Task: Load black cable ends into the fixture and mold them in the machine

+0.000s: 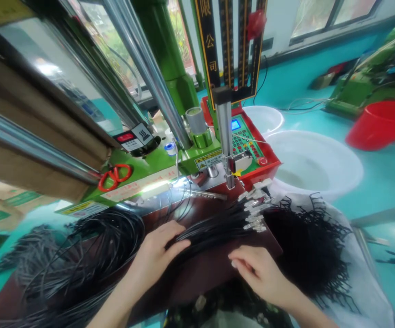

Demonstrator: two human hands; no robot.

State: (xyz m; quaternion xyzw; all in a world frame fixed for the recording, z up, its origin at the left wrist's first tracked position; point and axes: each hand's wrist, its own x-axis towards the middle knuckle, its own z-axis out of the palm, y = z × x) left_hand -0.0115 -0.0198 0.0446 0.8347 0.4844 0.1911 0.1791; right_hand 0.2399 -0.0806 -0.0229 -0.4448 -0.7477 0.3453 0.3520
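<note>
My left hand (pixel 163 241) is closed around a bundle of black cables (pixel 214 230) above the brown tabletop (pixel 214 266). At the bundle's right end is a cluster of pale, clear-looking connectors (pixel 254 212). My right hand (pixel 257 269) is just below and apart from that bundle, its fingers curled together; whether anything small is in them is hidden. Coiled black cables (pixel 115 232) lie to the left of my left hand, with more grey-black cable ends (pixel 43 255) beyond. Right of my right hand is a big heap of black cables with branched ends (pixel 306 246).
A green press machine (pixel 163 159) with steel columns stands ahead, red-handled scissors (pixel 115 177) on its base. Its red control box (pixel 269 166) has a keypad and a screen. White tubs (pixel 320 159) and a red bucket (pixel 382 125) stand on the floor at right.
</note>
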